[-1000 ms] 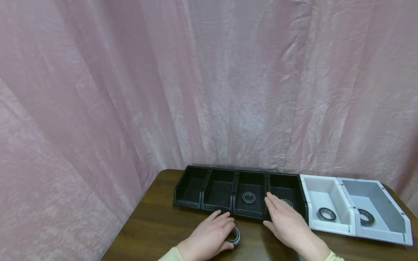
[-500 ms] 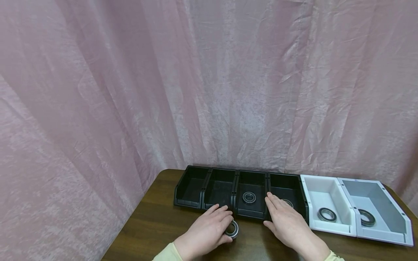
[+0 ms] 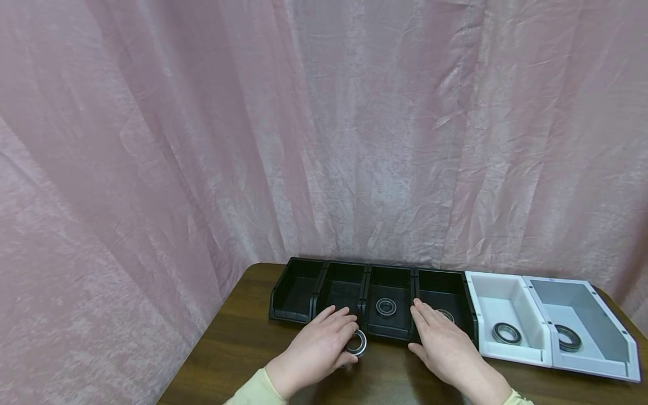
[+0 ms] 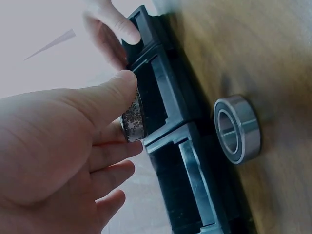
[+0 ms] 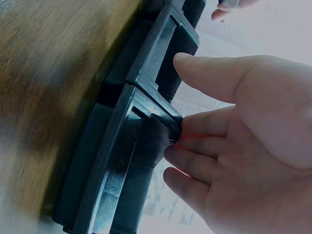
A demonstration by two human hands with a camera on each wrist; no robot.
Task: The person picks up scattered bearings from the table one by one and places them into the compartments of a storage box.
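Observation:
My left hand [image 3: 316,349] pinches a ball bearing [image 4: 134,122] between thumb and fingers, in front of the second black bin [image 3: 341,287]. In the left wrist view another ball bearing [image 4: 251,131] stands on its edge on the table; in the head view it is hidden. My right hand [image 3: 445,346] rests its straight fingers at the front of the divider between the third black bin [image 3: 387,278] and the fourth black bin [image 3: 440,280]. One bearing [image 3: 394,308] lies in the third bin. Another bearing [image 3: 448,314], partly covered by my right hand, is in the fourth.
To the right, a white bin [image 3: 498,301] and a wider light grey bin [image 3: 597,351] each contain a bearing. The first black bin [image 3: 296,287] ends the row at the left. A pink curtain [image 3: 354,140] hangs behind the wooden table [image 3: 233,332].
My left hand has moved up and slightly left in the head view, carrying the bearing toward the second black bin. My right hand has stayed in place.

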